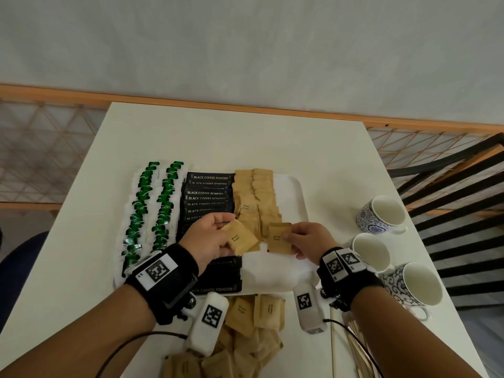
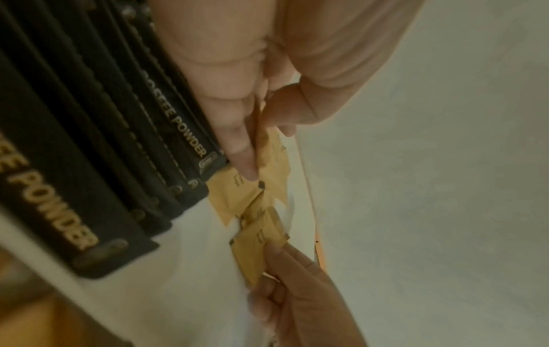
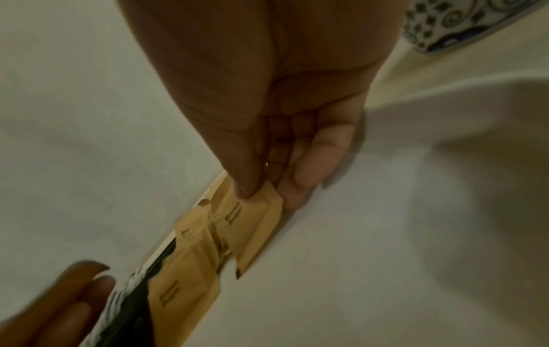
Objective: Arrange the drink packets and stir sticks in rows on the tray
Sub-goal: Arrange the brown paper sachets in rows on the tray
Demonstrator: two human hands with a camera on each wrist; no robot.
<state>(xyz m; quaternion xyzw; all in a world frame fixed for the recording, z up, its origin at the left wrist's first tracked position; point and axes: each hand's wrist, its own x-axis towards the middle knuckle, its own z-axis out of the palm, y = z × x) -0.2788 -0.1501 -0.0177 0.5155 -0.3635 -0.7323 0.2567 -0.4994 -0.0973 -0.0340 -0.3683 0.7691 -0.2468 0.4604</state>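
Note:
On the white tray point(image 1: 291, 186) lie rows of green-and-white packets point(image 1: 141, 208), black coffee powder sticks point(image 1: 210, 192) and brown sugar packets point(image 1: 256, 197). My left hand point(image 1: 210, 236) pinches one brown sugar packet point(image 1: 241, 240) just above the near end of the sugar rows. My right hand point(image 1: 305, 238) pinches a second brown sugar packet point(image 1: 279, 237) by its right edge, beside the first. In the right wrist view my thumb point(image 3: 246, 185) presses on that packet point(image 3: 249, 225). In the left wrist view my fingers point(image 2: 237, 140) hold a packet point(image 2: 267, 150) edge-on.
A loose heap of brown sugar packets point(image 1: 245, 331) lies on the white table point(image 1: 245, 137) in front of the tray. Wooden stir sticks point(image 1: 357, 347) lie at the near right. Three patterned cups point(image 1: 384, 214) stand to the right. A black chair point(image 1: 458, 192) is beyond the table's right edge.

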